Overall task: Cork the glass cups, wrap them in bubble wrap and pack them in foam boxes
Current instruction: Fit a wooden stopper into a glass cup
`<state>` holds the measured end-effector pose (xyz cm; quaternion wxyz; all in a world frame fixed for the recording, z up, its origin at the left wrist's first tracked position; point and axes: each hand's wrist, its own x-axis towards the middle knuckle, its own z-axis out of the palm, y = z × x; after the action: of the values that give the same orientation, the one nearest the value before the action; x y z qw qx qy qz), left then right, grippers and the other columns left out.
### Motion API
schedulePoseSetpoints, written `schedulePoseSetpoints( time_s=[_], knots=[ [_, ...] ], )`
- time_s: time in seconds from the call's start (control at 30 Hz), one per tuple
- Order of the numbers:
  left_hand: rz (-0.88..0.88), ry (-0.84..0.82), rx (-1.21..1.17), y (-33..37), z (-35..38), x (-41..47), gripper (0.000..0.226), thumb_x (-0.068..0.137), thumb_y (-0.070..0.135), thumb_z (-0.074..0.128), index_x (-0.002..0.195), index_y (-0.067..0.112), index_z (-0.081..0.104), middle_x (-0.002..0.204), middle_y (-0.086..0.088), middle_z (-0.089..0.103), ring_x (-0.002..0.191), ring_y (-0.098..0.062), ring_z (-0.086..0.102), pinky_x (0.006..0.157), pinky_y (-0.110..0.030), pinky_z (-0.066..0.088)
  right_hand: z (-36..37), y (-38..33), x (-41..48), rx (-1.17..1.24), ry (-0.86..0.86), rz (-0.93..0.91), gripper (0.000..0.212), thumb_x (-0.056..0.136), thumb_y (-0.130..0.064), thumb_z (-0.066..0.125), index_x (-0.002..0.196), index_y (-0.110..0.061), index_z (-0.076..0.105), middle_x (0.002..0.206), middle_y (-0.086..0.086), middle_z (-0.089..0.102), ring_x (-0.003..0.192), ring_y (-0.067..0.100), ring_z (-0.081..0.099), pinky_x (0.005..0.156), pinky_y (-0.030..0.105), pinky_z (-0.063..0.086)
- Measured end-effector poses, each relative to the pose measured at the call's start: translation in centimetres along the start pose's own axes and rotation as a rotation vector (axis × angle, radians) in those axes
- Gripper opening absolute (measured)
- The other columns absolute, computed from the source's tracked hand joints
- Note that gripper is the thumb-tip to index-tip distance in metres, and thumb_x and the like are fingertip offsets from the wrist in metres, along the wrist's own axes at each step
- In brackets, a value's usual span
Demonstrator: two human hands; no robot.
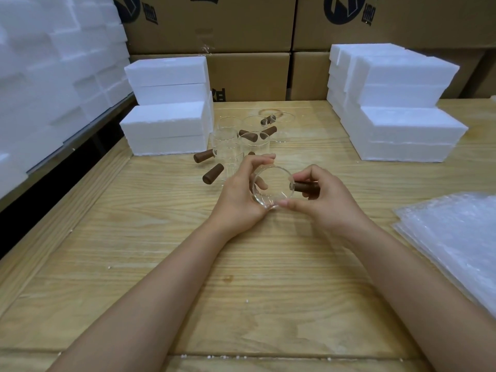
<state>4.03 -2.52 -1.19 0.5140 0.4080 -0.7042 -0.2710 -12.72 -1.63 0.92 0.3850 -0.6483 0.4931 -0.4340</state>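
My left hand (239, 194) grips a clear glass cup (272, 187) above the middle of the wooden table (188, 264), its open mouth tilted toward me. My right hand (319, 200) pinches a dark brown wooden cork (306, 187) that sticks out sideways from the cup's right wall. Behind my hands stand several more glass cups (228, 146) with brown corks (212, 174) jutting from their sides. A stack of bubble wrap sheets (453, 237) lies at the right edge.
White foam boxes are stacked at back left (166, 124) and back right (402, 130). More foam pieces (53, 63) pile up along the left wall. Cardboard cartons (241, 36) line the back.
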Motion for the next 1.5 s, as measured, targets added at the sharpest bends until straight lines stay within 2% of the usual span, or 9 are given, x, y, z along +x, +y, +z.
schedulePoseSetpoints(
  time_s=[0.13,0.27,0.4,0.7,0.9,1.03,1.1,1.37,1.5],
  knots=[
    [-0.037,0.006,-0.021,-0.18,-0.08,0.08,0.066,0.062,0.014,0.085,0.109,0.037,0.046,0.13,0.02,0.052,0.072,-0.012,0.054,0.069,-0.015,0.044,-0.57,0.4,0.25,0.232,-0.027,0.047,0.027,0.069,-0.006,0.08,0.088,-0.02,0.068,0.094,0.0,0.071,0.092,0.009,0.066,0.079,0.019,0.051],
    [-0.085,0.021,-0.038,-0.25,-0.15,0.2,0.073,0.062,-0.004,0.085,0.11,0.035,0.046,0.129,0.019,0.052,0.072,-0.009,0.053,0.071,-0.019,0.046,-0.38,0.35,0.32,0.302,-0.013,0.01,0.024,0.074,-0.005,0.076,0.094,-0.016,0.07,0.104,0.005,0.07,0.096,0.008,0.068,0.078,0.015,0.05],
    [-0.104,0.043,-0.052,-0.06,-0.39,0.19,0.074,0.062,-0.004,0.086,0.109,0.034,0.045,0.128,0.014,0.053,0.075,-0.011,0.055,0.073,-0.019,0.046,-0.49,0.12,0.19,0.351,0.032,-0.032,0.026,0.082,0.003,0.066,0.098,-0.017,0.067,0.085,-0.007,0.071,0.077,-0.002,0.064,0.073,0.012,0.048],
    [-0.103,0.045,-0.125,0.11,-0.46,0.06,0.07,0.065,0.008,0.086,0.115,0.035,0.046,0.129,0.0,0.056,0.079,-0.012,0.059,0.08,-0.028,0.053,-0.6,-0.37,0.14,0.403,0.174,-0.087,0.022,0.083,0.006,0.064,0.092,-0.014,0.065,0.08,0.005,0.065,0.065,0.006,0.061,0.071,0.017,0.051],
    [-0.006,0.001,-0.054,0.1,-0.3,-0.3,0.108,0.064,0.026,0.084,0.144,0.045,0.014,0.143,-0.002,0.042,0.085,-0.01,0.065,0.083,-0.023,0.053,-0.71,-0.37,0.38,0.49,0.294,-0.022,0.009,0.087,-0.006,0.065,0.091,-0.013,0.068,0.071,-0.004,0.069,0.062,0.008,0.063,0.066,0.017,0.051],
    [0.046,-0.03,0.01,-0.28,-0.33,-0.23,0.124,0.061,0.024,0.089,0.142,0.056,0.0,0.143,0.022,0.029,0.104,-0.009,0.064,0.085,-0.022,0.052,-0.75,-0.52,0.51,0.585,0.357,0.082,0.01,0.087,-0.016,0.067,0.084,-0.007,0.068,0.065,0.001,0.069,0.056,0.008,0.061,0.056,0.015,0.05],
    [0.065,-0.028,0.02,-0.43,-0.31,-0.16,0.125,0.062,0.019,0.09,0.142,0.056,0.002,0.142,0.025,0.026,0.105,-0.001,0.062,0.087,-0.02,0.051,-0.75,-0.49,0.5,0.617,0.372,0.146,0.017,0.087,-0.02,0.067,0.08,-0.004,0.068,0.06,0.003,0.068,0.051,0.007,0.059,0.052,0.015,0.048],
    [0.022,-0.007,0.023,0.27,-0.11,-0.12,0.087,0.068,0.015,0.087,0.13,0.053,0.039,0.135,0.033,0.043,0.083,-0.017,0.069,0.079,-0.029,0.057,-0.55,0.01,0.75,0.651,0.372,0.33,0.027,0.086,-0.027,0.069,0.077,-0.002,0.064,0.047,0.002,0.06,0.038,0.007,0.052,0.037,0.016,0.039],
    [-0.026,0.016,0.033,0.25,-0.07,-0.03,0.08,0.064,0.015,0.089,0.121,0.052,0.046,0.103,0.008,0.063,0.075,-0.031,0.067,0.075,-0.031,0.058,-0.46,0.38,0.78,0.586,0.372,0.351,0.028,0.086,-0.031,0.069,0.076,-0.004,0.066,0.047,0.001,0.059,0.037,0.008,0.05,0.037,0.017,0.038]
  ],
)
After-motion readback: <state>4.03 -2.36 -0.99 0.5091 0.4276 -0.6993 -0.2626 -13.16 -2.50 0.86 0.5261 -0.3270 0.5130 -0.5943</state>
